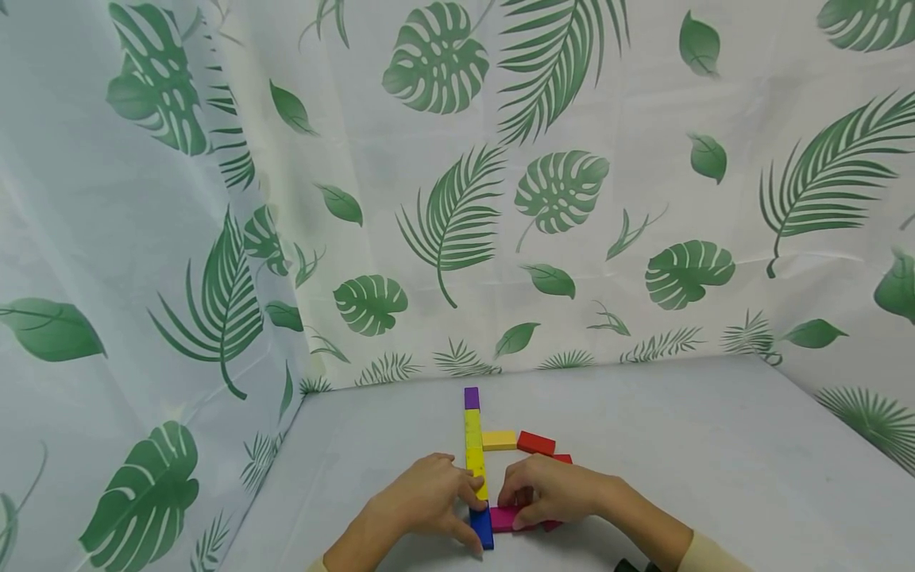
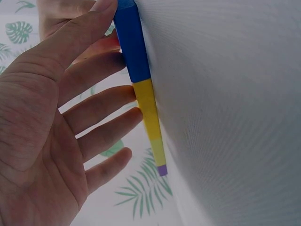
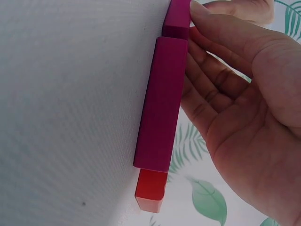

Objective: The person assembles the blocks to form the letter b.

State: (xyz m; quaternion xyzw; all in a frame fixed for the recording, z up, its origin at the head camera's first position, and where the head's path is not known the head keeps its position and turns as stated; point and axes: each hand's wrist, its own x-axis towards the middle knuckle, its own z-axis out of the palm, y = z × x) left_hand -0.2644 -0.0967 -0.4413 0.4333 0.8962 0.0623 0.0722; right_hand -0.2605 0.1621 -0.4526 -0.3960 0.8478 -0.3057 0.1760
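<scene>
While both hands rest low on the grey table (image 1: 679, 429), the left hand (image 1: 422, 500) lies with straight fingers (image 2: 110, 101) against the outer side of the blue block (image 1: 482, 526) and the yellow blocks (image 1: 475, 461) beyond it; nothing is curled around them. That line's long axis runs away from the person, ending in a purple block (image 1: 472, 398). The right hand (image 1: 554, 488) touches the magenta block (image 1: 503, 518) with relaxed fingers (image 3: 214, 70), not clasping it. This block lies crosswise, its end meeting the blue block, just under the right fingertips, so the right hand is nearer.
</scene>
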